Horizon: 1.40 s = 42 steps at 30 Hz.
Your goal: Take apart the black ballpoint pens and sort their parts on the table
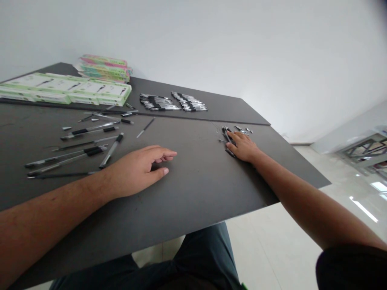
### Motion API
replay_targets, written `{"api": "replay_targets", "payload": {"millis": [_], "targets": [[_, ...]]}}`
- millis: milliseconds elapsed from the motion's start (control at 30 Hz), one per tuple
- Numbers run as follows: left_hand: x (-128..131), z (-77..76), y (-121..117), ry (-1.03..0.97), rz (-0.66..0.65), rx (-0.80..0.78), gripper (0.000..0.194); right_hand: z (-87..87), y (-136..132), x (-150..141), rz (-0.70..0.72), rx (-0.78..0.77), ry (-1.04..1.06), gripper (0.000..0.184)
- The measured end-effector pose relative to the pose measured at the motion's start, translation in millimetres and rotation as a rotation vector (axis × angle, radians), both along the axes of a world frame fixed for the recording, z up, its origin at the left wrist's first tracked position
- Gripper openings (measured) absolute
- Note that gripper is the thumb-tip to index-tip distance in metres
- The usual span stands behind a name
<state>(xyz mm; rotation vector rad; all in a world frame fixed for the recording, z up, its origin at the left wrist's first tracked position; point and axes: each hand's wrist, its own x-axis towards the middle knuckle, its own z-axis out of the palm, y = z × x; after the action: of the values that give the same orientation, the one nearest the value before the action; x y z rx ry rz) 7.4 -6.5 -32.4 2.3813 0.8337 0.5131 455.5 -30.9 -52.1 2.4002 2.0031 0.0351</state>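
Note:
My left hand (136, 171) rests on the dark grey tabletop (181, 193) with its fingers loosely curled, holding nothing. Several loose black-and-silver ballpoint pens (72, 157) lie just left of it, the nearest almost touching the wrist side of the hand. My right hand (242, 147) lies palm down with fingers apart, over a small cluster of black and metal pen parts (228, 137). Part of that cluster is hidden under the fingers. A lone thin pen refill (145, 127) lies between the hands, further back.
Two neat rows of black-and-silver pens (173, 102) lie at the back of the table. White-and-green pen boxes (69, 89) stand back left, with a pile of pink-and-green packets (104, 69) behind them. A seam crosses the tabletop. The table's right edge drops to a tiled floor.

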Motion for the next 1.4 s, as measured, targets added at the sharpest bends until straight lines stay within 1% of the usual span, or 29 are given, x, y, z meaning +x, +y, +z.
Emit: {"api": "replay_targets", "payload": {"millis": [233,400,800,1033,1100,1167,1267,1333,1400], "targets": [[1,2.8,-2,0.003,-0.003,-0.027,0.056,8.9,11,-49,0.034,-0.037,0.005,0.073],[1,2.6,-2,-0.009,-0.011,-0.025,0.055,12.8,15,-73,0.048,-0.04,0.013,0.072],[0,3.2,-1,0.011,-0.01,-0.002,0.054,14.4,18,-96,0.108,-0.027,0.042,0.07],[0,3.5,-3,0.011,-0.01,-0.034,0.056,18.6,15,-91,0.157,-0.006,0.061,0.073],[0,4.0,-3,0.019,-0.011,-0.028,0.057,23.2,12,-89,0.199,0.056,0.077,0.072],[0,4.6,-3,0.023,-0.012,-0.023,0.057,30.7,6,-87,0.273,0.18,0.104,0.068],[0,4.9,-3,0.03,-0.015,-0.021,0.056,46.7,-9,-88,0.37,0.359,0.147,0.054],[0,4.7,-3,0.026,-0.017,-0.013,0.055,58.0,-23,-90,0.365,0.385,0.163,0.042],[0,4.7,-3,0.019,-0.021,-0.001,0.054,66.9,-37,-93,0.317,0.331,0.162,0.032]]}}
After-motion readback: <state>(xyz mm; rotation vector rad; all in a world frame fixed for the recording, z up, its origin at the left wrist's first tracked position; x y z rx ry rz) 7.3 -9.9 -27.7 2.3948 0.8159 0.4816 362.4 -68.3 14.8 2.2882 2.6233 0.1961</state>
